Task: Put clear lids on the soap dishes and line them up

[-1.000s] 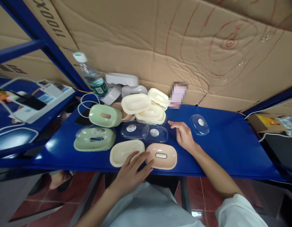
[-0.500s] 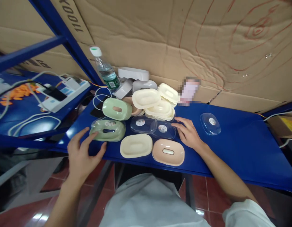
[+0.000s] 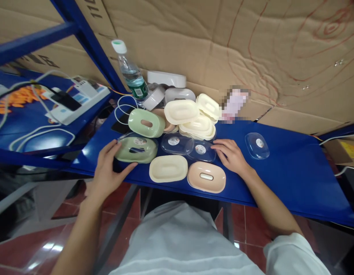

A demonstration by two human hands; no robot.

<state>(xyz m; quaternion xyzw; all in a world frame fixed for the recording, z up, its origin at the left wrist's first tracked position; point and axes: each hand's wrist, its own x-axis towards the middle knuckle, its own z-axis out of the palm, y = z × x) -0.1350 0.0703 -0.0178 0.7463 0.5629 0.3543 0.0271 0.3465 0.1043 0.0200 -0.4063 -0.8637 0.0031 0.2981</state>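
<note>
My left hand point(image 3: 109, 168) is round the left end of a green soap dish point(image 3: 122, 154), fingers at its left edge and thumb along its front. A clear lid point(image 3: 125, 137) with a round sticker lies over this dish. My right hand point(image 3: 231, 158) rests with bent, slightly parted fingers against the right edge of another clear lid point(image 3: 207, 152). Left of that, a further clear lid point(image 3: 167, 146) overlaps it. In front lie a cream tray point(image 3: 168, 168) and a peach soap dish point(image 3: 205, 185) with an oval slot.
Behind are a tilted green dish point(image 3: 137, 124), stacked cream trays point(image 3: 181, 110), grey dishes point(image 3: 179, 93) and a water bottle point(image 3: 133, 82). A single clear lid point(image 3: 255, 151) lies at right. Cables and a power strip point(image 3: 70, 120) occupy the left shelf.
My left hand has moved right and closed in on the green dish. The fingers of my right hand have drawn together at the lid's edge. The view has shifted slightly.
</note>
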